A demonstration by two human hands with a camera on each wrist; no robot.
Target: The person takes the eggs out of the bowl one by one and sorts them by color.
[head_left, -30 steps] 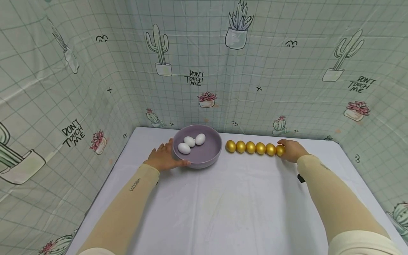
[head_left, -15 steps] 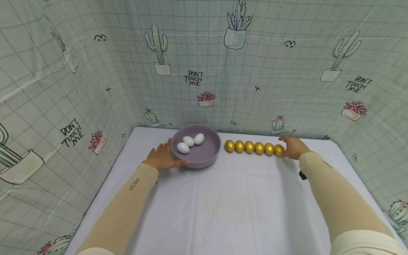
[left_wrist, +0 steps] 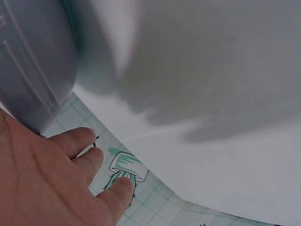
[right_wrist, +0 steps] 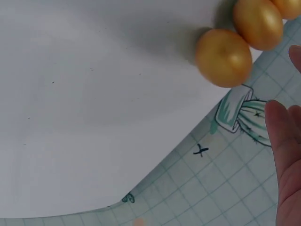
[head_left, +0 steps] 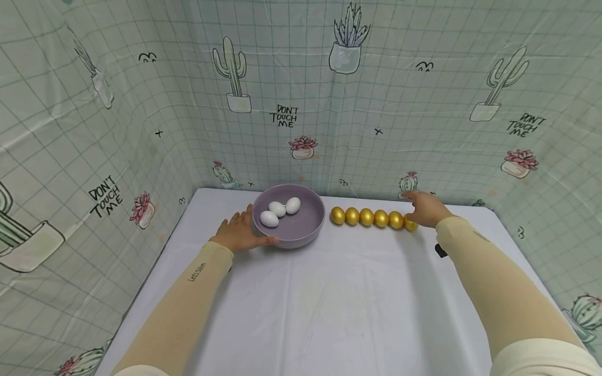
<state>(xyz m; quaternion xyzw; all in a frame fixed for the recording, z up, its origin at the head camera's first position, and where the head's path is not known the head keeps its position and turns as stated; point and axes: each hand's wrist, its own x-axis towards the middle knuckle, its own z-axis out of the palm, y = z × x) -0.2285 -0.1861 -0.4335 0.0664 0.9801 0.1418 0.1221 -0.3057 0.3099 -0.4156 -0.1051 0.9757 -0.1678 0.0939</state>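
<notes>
A mauve bowl [head_left: 308, 224] stands at the back of the table with three white eggs [head_left: 277, 209] lying in its left half. My left hand [head_left: 241, 234] rests against the bowl's left side, thumb along the near rim and fingers spread out. In the left wrist view those fingers [left_wrist: 82, 141] reach past the bowl's wall [left_wrist: 37, 61]. To the bowl's right, several golden eggs [head_left: 367, 217] lie in a row. My right hand [head_left: 427, 209] hovers over the row's right end, its fingers extended and holding nothing. It partly covers the last golden egg [right_wrist: 224, 58] in the head view.
A white cloth covers the table [head_left: 320, 303]. Right behind the table's back edge hangs a cactus-print curtain [head_left: 282, 68], which also lines both sides.
My right hand has lifted off the rightmost golden egg and moved up above it. The left hand stays at the bowl, and the eggs have kept their places.
</notes>
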